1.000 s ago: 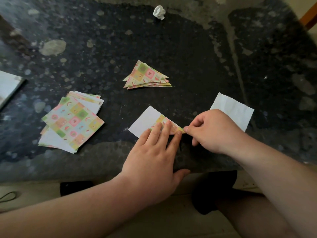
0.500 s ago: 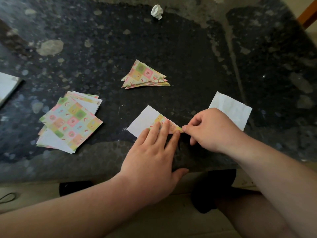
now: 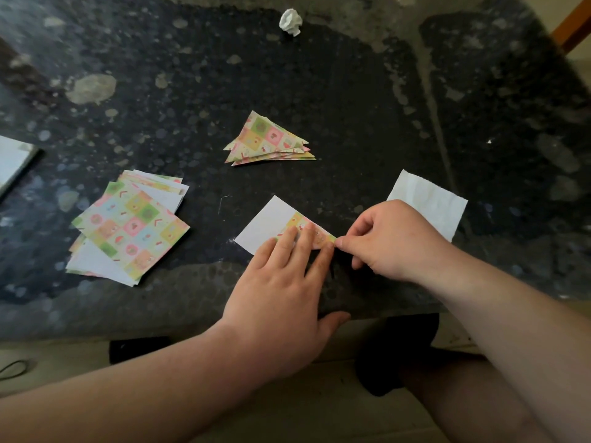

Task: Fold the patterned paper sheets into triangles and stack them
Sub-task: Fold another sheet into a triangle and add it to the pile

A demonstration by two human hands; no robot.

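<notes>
A patterned sheet [image 3: 271,222] lies white side up near the table's front edge, with one patterned corner folded over. My left hand [image 3: 281,282] presses flat fingers on that folded flap. My right hand [image 3: 390,238] pinches the flap's right tip between thumb and forefinger. A loose pile of unfolded patterned sheets [image 3: 128,227] sits to the left. Further back, in the middle, lies a stack of folded patterned triangles [image 3: 268,142].
The dark speckled stone table [image 3: 319,91] has a white square sheet [image 3: 428,203] partly under my right hand. A crumpled white paper ball [image 3: 290,22] lies at the far edge. A pale flat object [image 3: 12,161] shows at the left border.
Almost nothing has moved; both hands stay on the folded flap, and the view has shifted slightly.
</notes>
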